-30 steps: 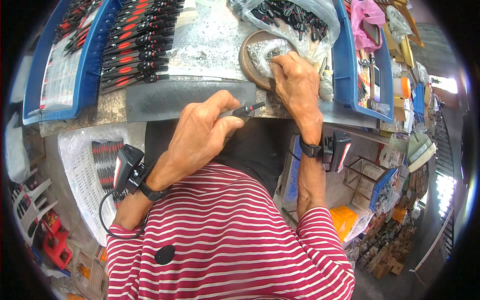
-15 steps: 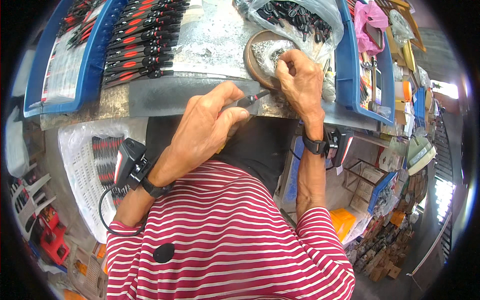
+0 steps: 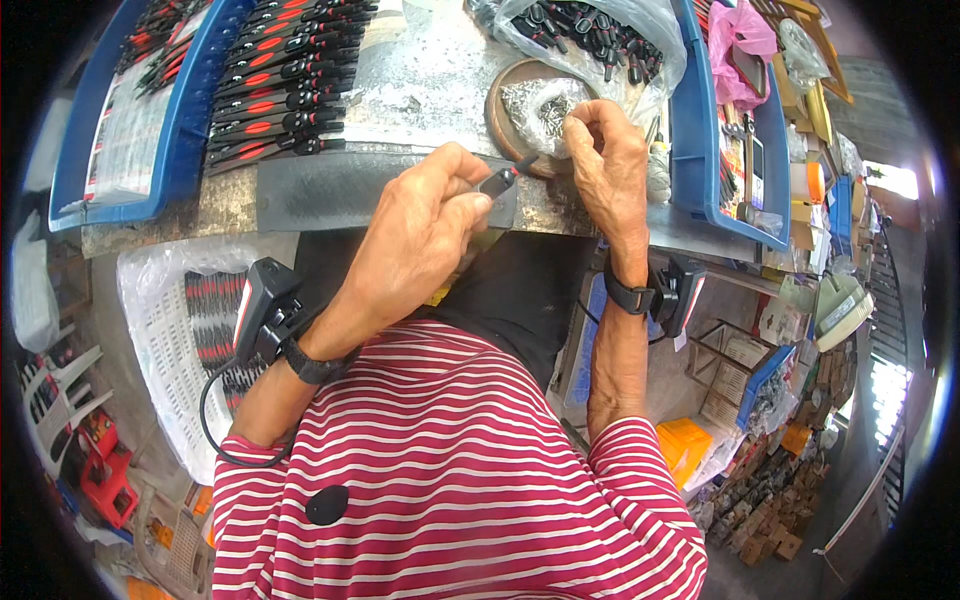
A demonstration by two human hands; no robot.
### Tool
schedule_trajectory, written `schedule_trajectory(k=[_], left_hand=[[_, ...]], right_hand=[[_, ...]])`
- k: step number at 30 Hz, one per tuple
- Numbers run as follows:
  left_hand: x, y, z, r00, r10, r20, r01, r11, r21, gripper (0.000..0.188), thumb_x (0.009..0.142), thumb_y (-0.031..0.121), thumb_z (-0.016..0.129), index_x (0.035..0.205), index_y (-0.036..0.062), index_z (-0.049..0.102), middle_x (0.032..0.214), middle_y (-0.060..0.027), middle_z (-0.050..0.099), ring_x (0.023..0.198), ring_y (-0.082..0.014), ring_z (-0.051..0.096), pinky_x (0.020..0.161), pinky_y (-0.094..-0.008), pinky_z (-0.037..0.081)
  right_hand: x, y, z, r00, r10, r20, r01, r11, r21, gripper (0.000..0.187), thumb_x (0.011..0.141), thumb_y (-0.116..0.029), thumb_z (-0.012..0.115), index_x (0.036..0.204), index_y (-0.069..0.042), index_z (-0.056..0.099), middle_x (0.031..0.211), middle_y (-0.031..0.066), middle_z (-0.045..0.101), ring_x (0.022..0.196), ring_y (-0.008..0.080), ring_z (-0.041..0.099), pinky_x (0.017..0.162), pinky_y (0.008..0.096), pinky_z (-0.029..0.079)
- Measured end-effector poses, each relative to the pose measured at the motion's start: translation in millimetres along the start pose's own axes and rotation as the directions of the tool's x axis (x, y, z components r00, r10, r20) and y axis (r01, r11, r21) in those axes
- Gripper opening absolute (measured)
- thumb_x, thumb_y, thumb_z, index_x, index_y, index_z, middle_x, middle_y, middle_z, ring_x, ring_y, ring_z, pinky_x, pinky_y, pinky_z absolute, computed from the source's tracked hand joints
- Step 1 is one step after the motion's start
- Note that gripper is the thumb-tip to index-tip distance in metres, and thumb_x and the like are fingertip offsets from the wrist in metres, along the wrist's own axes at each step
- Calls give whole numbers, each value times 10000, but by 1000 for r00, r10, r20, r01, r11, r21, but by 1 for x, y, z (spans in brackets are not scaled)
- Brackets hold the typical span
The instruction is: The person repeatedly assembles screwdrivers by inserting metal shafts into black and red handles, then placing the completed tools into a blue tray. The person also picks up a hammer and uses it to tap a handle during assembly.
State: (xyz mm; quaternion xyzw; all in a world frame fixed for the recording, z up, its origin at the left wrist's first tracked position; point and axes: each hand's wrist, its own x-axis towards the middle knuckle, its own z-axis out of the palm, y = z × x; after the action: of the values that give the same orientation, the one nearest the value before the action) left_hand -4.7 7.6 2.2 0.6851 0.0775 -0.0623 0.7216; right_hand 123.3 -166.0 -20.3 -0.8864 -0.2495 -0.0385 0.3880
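Observation:
My left hand (image 3: 415, 235) is closed round a small black tool handle (image 3: 497, 183) with red marks, its narrow dark tip angled up and right over the bench's front edge. To the right, my right hand (image 3: 615, 175) is pinched, thumb against forefinger; whatever lies between the fingertips is too small to make out. It hovers at the right side of a round brown dish (image 3: 496, 122). A clear plastic bag of tiny metal parts (image 3: 543, 108) fills that dish, partly covered by my right fingers.
Black-and-red tools (image 3: 285, 105) lie in a stacked row on the bench at left, beside a blue bin (image 3: 185, 140). Behind the dish sits a clear bag of black parts (image 3: 610, 45). Another blue bin (image 3: 695, 160) stands at right. A white crate (image 3: 155, 330) is below the bench.
The black handle has tilted more steeply upward as my left hand turned slightly. My right hand has shifted a little to the right, uncovering more of the bag in the dish.

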Motion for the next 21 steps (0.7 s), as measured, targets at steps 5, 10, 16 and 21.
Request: schedule_trajectory(k=[5,10,16,21], left_hand=[[4,2,4,997,-36,-66,29,994,-107,173,866,51,491,994,-65,503,666,-48,571,537,-55,490,467,-199,392],[8,-1,7,993,-55,-102,39,987,-156,174,857,43,518,987,-73,511,662,-59,590,514,-57,504,439,-200,399],[8,-3,10,992,-58,-115,46,994,-102,155,886,60,542,1001,-39,511,691,-48,596,511,-43,500,418,-165,376],[8,-3,11,991,-54,-123,42,994,-97,149,885,58,541,993,-41,514,690,-47,600,507,-41,498,413,-163,370]], right_hand=[[-5,-10,-2,986,165,-35,-146,940,308,69,842,-46,571,869,15,587,712,65,621,545,94,537,510,235,433],[-22,-37,-6,967,243,75,-240,775,584,72,866,-35,558,915,11,584,744,49,630,549,47,509,488,183,411],[-39,-60,3,960,231,160,-279,713,643,85,867,-37,572,937,10,585,747,18,614,606,22,513,520,159,400],[-42,-62,9,968,221,122,-251,792,556,77,855,-29,585,916,19,590,727,-10,582,617,19,495,549,167,406]])
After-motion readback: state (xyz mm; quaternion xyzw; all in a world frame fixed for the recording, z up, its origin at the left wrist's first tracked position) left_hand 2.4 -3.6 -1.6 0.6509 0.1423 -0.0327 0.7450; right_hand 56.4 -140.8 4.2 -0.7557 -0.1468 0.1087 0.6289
